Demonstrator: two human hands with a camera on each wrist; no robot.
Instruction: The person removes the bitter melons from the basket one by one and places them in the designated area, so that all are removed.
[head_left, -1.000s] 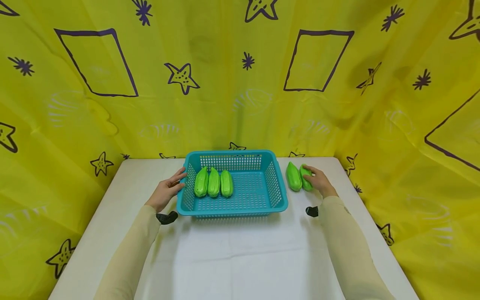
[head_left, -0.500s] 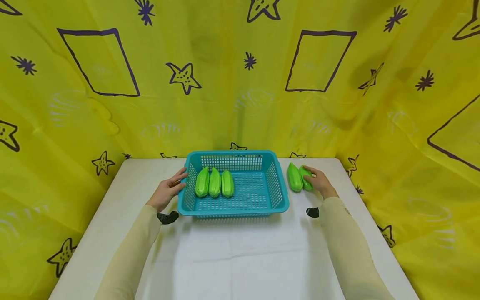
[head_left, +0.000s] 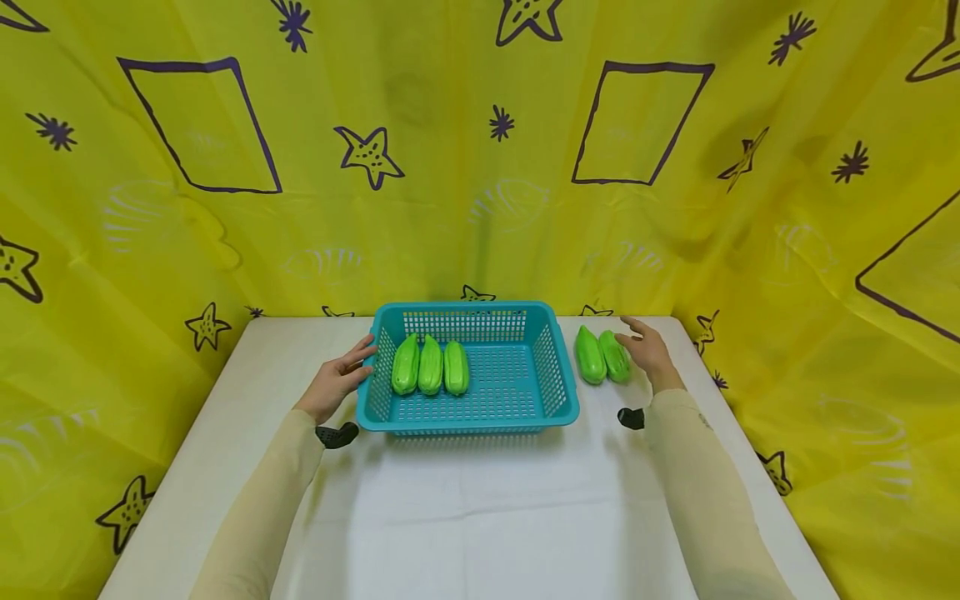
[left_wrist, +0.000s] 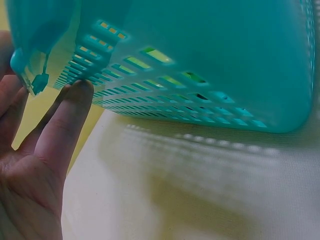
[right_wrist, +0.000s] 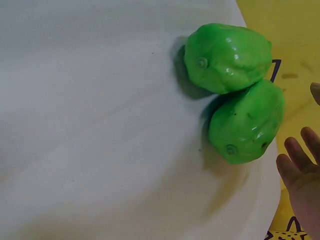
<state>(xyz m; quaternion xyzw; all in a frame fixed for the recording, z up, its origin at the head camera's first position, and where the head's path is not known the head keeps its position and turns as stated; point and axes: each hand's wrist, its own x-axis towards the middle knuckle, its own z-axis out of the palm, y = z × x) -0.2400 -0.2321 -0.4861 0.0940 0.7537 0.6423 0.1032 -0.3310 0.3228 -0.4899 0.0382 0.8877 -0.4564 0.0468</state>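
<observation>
A teal plastic basket (head_left: 480, 425) stands on the table with three glossy green gourd-shaped fruits (head_left: 431, 365) side by side in its left part. At its left end my left hand (head_left: 335, 387) rests with spread fingers. In the left wrist view its fingertips (left_wrist: 80, 90) touch the basket's slotted outer wall (left_wrist: 225, 55). Two more such fruits lie right of the basket, a left one (head_left: 590, 356) and a right one (head_left: 615, 357), leaning together. My right hand (head_left: 651, 354) hovers just right of them, fingers loosely spread, with a gap visible in the right wrist view.
White cloth covers the table (head_left: 480, 533). A yellow curtain (head_left: 450, 225) with drawn stars rises along its back and sides. Dark camera mounts sit at both wrists, the left one (head_left: 337, 435) close to the basket's front left corner.
My right hand has let go of the rightmost green fruit and drawn off to the right. That fruit stays beside its neighbour. The left hand holds its place at the basket.
</observation>
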